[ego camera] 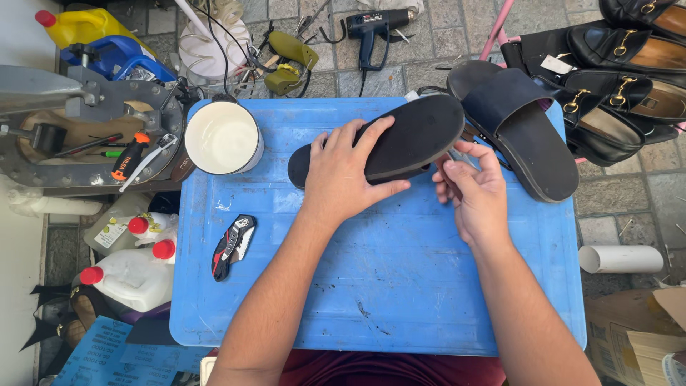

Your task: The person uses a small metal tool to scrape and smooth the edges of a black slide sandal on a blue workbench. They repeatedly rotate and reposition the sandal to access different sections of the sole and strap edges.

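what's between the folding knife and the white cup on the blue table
In the head view nothing lies between the folding knife and the white cup: only bare, scuffed blue table. The left hand on the black sole sits off to the side.

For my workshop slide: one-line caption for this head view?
Left hand holds a black sandal sole over a blue table; right hand works at its edge.

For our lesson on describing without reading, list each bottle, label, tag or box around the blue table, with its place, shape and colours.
White jugs: left of table, red caps, one with white-green label.
Yellow jug: top left, red cap.
White tag: on black shoes, top right.
Cardboard box: bottom right, brown.
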